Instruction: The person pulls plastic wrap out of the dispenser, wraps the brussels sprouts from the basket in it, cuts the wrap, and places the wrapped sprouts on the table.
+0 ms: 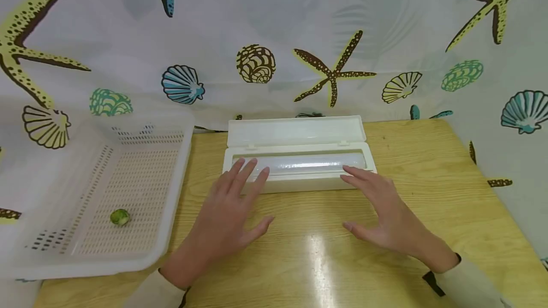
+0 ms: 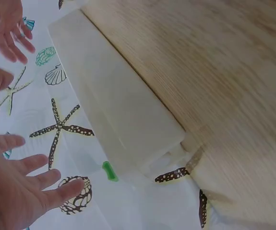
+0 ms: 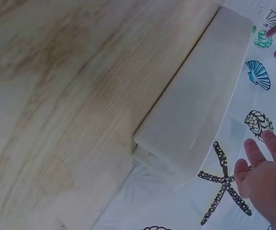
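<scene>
White plastic film dispenser [image 1: 299, 186] is sitting on wooden surface [image 1: 415, 156], lid [image 1: 295, 132] raised, film roll [image 1: 308, 161] lying inside. Left grip [image 1: 224, 215] and right grip [image 1: 384, 213] are hovering by its ends, fingers spread, holding nothing. Reaching step seemingly in hand; next move probably calling for pinching film.

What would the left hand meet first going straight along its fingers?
Likely the open white box; in the head view, the left hand overlaps its left end. Height is unclear: it might pass above, toward the patterned cloth.
</scene>
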`<action>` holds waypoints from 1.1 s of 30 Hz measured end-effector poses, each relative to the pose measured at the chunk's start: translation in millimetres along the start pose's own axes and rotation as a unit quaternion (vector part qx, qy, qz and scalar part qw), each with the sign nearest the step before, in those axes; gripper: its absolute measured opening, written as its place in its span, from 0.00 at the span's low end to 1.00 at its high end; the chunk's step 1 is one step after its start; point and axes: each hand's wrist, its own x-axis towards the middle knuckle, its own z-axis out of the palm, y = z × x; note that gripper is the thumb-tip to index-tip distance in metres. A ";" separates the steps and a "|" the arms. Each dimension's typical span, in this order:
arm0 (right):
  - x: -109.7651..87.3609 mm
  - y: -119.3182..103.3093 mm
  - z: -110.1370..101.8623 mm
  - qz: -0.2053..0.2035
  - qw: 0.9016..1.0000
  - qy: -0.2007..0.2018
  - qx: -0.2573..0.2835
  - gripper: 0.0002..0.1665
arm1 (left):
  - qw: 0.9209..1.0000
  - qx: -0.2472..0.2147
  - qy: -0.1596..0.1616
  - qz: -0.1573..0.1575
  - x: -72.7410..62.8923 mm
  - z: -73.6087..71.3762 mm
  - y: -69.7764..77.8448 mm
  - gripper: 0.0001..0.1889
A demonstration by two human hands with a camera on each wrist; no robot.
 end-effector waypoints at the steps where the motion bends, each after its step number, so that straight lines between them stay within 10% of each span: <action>1: -0.8 2.1 -0.8 0.012 1.000 0.007 0.019 0.47 | 1.000 -0.010 0.020 0.001 1.0 1.6 -1.7 0.50; 18: -5.1 29.9 -1.8 0.064 0.995 0.062 0.037 0.45 | 0.981 -0.114 0.126 -0.090 1.8 19.2 -23.6 0.40; 33: 0.9 49.9 -2.2 0.067 0.993 0.097 0.025 0.40 | 0.973 -0.132 0.110 -0.150 3.5 22.1 -33.2 0.40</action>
